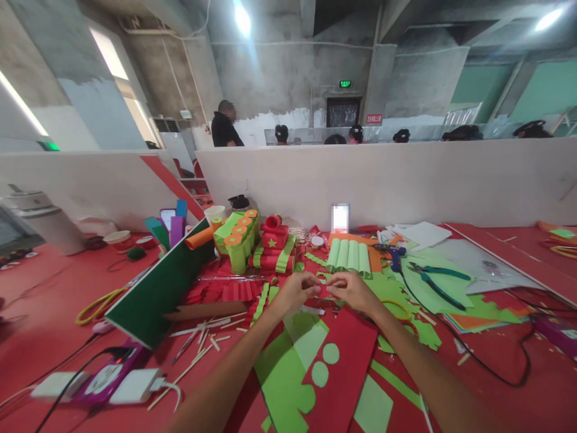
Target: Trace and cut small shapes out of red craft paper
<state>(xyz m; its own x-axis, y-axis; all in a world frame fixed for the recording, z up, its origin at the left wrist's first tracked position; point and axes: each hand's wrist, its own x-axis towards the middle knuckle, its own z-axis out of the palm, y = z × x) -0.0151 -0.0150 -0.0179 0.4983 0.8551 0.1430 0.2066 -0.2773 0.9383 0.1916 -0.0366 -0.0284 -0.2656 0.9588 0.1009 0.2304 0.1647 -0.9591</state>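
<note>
Both my hands meet over the middle of the red table. My left hand and my right hand each pinch one end of a small red piece, too small to name surely. Below them lies a red foam sheet with round holes and light green sheets with cut-outs. Just beyond my hands stand a row of pale green paper rolls, a red and green rolled paper model, and a green and orange paper model.
A green-faced board leans at the left. Pliers and a blue glue gun lie at the right, its black cable trailing forward. Yellow-handled scissors, chargers and wooden sticks lie at the left. People sit beyond the partition.
</note>
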